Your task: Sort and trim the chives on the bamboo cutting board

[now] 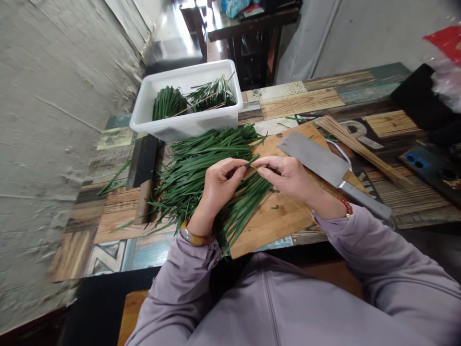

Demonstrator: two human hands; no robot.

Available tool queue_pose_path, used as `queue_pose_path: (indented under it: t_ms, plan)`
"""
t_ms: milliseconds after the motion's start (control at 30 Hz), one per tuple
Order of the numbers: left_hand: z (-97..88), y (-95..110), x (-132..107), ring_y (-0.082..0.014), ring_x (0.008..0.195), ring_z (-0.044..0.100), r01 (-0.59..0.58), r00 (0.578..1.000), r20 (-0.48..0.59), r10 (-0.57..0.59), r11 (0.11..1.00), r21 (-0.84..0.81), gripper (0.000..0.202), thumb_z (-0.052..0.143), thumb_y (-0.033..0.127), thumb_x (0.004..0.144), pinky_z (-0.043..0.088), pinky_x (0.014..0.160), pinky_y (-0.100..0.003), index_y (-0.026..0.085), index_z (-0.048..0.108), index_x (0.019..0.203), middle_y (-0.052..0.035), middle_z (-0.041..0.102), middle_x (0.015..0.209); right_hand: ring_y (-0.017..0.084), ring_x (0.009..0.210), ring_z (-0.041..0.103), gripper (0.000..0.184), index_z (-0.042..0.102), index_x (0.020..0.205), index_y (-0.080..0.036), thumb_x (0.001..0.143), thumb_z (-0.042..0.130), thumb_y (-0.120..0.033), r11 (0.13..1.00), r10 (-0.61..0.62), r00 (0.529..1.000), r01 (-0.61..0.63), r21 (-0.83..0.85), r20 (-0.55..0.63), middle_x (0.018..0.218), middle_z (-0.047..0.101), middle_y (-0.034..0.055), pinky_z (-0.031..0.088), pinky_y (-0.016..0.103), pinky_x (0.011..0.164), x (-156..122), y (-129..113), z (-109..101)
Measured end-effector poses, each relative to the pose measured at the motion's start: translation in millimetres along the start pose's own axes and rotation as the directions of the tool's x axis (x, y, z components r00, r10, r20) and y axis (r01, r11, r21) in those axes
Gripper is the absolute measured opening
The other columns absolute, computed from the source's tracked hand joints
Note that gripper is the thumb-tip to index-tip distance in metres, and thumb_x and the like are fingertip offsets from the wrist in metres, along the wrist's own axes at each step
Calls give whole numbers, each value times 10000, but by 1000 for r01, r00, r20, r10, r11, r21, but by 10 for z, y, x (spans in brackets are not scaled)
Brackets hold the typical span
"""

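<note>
My left hand (224,181) pinches the end of a green chive (254,158) between thumb and forefinger, over the cutting board. Close beside it, my right hand (286,174) is closed on a thin bamboo skewer (296,203), whose pale tip shows between the fingertips; its fingers also touch the chives. Whether the skewer pierces the stalk is too small to tell. Below the hands, several long chives (248,204) hang toward the board's near edge. A big heap of chives (194,168) lies to the left, partly under my left wrist.
A cleaver (317,158) lies on the wooden cutting board (284,228), its handle over the right edge. Bamboo skewers (356,144) lie beyond it. A white tub (187,129) holds skewered chive bundles (169,102). A phone (430,168) rests at the far right. The wall (43,144) stands left.
</note>
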State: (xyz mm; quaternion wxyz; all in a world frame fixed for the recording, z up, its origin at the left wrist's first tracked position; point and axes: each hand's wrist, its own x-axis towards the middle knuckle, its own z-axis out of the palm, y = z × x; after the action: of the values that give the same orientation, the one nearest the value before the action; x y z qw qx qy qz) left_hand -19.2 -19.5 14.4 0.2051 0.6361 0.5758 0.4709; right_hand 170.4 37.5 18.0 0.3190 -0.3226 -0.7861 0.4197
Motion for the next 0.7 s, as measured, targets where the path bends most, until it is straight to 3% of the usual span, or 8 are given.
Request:
queue_pose_path:
  t_ms: [133, 267, 433, 567, 700]
  plan:
    - [-11, 2, 2, -112, 662, 586, -163, 986, 7, 164, 971, 177, 153, 607, 168, 897, 449, 635, -222, 171, 760, 896, -20, 692, 737, 133, 658, 616, 252, 753, 1047, -164, 922, 570, -284, 1000, 9, 1000, -9, -7, 4, 746, 685, 19, 432, 249, 560, 5, -4, -2]
    - [-13, 13, -8, -107, 640, 578, -205, 978, 8, 208, 956, 211, 138, 610, 153, 904, 443, 621, -218, 166, 746, 887, -11, 670, 709, 121, 618, 574, 250, 744, 1035, -153, 919, 572, -292, 1000, 20, 1000, -20, -11, 7, 689, 642, 2, 399, 248, 546, 8, -21, -11]
    - [-14, 30, -16, -115, 663, 594, -172, 985, -1, 175, 969, 180, 143, 601, 167, 904, 456, 652, -230, 171, 742, 887, -14, 681, 733, 105, 546, 483, 242, 709, 1059, -161, 921, 579, -311, 999, 34, 999, -34, 9, 12, 592, 515, -47, 371, 248, 526, 1, -1, -6]
    - [-12, 48, -20, -125, 695, 607, -113, 993, 0, 115, 982, 152, 140, 603, 174, 893, 469, 691, -245, 178, 743, 897, -26, 711, 793, 108, 506, 428, 397, 587, 1295, -179, 916, 599, -298, 998, 34, 999, -33, 46, -11, 569, 444, -88, 370, 252, 516, -8, 38, -4]
    - [-14, 56, -20, -133, 698, 602, -79, 997, 4, 80, 986, 144, 140, 609, 187, 887, 464, 694, -251, 189, 749, 892, -23, 708, 787, 116, 509, 432, 514, 495, 1432, -240, 928, 588, -272, 999, -2, 1000, 1, 41, 9, 594, 486, -87, 388, 261, 533, -16, 29, -24]
